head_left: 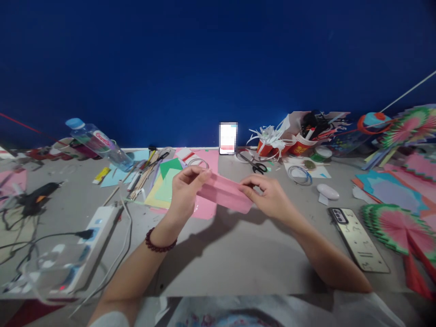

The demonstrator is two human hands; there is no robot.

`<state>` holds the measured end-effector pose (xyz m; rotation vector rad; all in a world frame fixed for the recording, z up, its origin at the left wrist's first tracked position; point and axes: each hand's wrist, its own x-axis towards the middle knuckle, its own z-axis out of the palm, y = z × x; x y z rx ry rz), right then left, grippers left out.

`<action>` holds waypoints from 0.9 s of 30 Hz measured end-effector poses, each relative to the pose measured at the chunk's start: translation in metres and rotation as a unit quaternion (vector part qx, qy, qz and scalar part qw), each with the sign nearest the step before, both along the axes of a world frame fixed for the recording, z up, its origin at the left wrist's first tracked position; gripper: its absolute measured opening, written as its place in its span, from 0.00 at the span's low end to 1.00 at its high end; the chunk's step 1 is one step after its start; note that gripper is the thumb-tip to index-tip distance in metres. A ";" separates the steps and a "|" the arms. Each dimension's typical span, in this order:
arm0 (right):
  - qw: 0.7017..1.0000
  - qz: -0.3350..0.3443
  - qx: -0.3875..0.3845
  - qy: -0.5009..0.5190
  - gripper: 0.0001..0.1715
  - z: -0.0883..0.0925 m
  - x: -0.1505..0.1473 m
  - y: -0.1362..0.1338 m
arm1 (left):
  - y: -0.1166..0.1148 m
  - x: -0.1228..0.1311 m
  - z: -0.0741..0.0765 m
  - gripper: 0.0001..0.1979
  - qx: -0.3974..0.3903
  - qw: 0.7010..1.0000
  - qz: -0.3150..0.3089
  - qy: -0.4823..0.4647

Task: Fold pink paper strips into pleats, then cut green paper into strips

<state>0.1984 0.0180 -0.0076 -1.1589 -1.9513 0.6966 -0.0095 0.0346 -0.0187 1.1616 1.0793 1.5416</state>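
Observation:
A folded strip of pink paper [225,193] is held above the grey table [225,254], between both hands. My left hand [185,193] pinches its left end with fingers closed; a dark red bead bracelet [158,245] circles that wrist. My right hand [270,195] pinches the right end of the same strip, fingers curled. Under the strip more pink paper [205,210] lies flat on the table, next to yellow and green sheets [165,184].
A power strip [86,247] with cables lies left, a glue gun [36,197] beyond it. A water bottle [98,143], a lit phone [228,137], scissors [257,167], red cups [289,145] stand at the back. Another phone [357,238] and paper fans [398,227] lie right.

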 end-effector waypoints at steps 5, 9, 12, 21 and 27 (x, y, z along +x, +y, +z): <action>1.000 -0.023 -0.004 -0.012 0.08 -0.001 0.004 0.003 | 0.012 -0.008 0.000 0.10 -0.025 0.999 0.011 -0.028; 0.999 -0.036 0.007 0.004 0.08 -0.004 0.007 0.006 | 0.015 -0.011 0.000 0.10 -0.024 0.999 -0.005 -0.029; 0.999 -0.040 0.027 0.007 0.08 -0.004 0.008 0.007 | 0.014 -0.010 0.001 0.09 -0.007 0.999 -0.023 -0.034; 0.998 -0.031 0.061 0.005 0.09 0.002 0.011 0.003 | 0.016 -0.012 0.000 0.08 0.012 0.998 -0.052 -0.031; 0.985 -0.037 0.167 -0.022 0.09 -0.001 0.021 0.006 | 0.017 -0.030 0.012 0.06 0.077 0.961 -0.147 0.219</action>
